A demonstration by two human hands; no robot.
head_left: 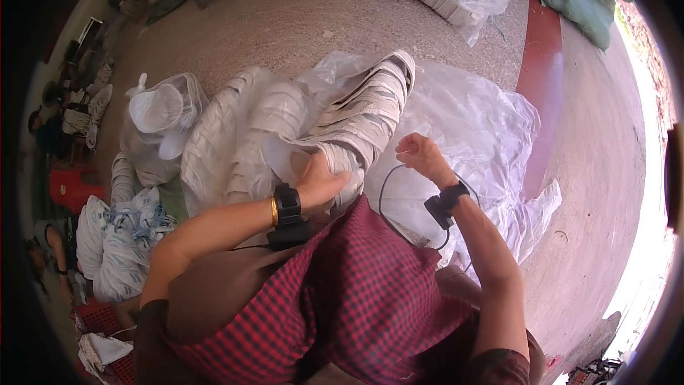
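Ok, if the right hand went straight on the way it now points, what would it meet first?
Most likely the right side of the bundle of cream strips, which lies ahead and to the left of the right hand. Depth is unclear in this single view, so it might pass above.

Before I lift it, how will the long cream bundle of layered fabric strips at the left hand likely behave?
The cream fabric bundle will probably flex rather than stay stiff, since its layers curve. It could also fan apart, given the gaps between its strips.
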